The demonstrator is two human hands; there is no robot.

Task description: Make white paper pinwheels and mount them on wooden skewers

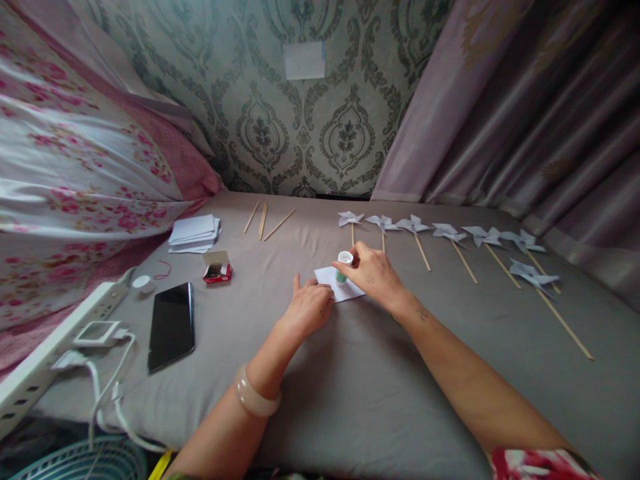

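Right hand pinches a small white-and-green cylindrical container by its upper part, thumb and forefinger closed on its sides; remaining fingers curl behind, partly hidden. Container stands about upright over a white paper sheet; can't tell if its base touches. Left hand lies palm down at the sheet's left side, fingertips on the paper, most fingers close together and slightly bent, one digit sticking out away from the sheet; thumb unclear. Sheet lies on a grey cloth-covered surface, between the hands. Right of it: white paper pinwheels on thin wooden sticks, in a row. Far left: stacked white paper sheets, loose pale wooden sticks nearby, small open red box.
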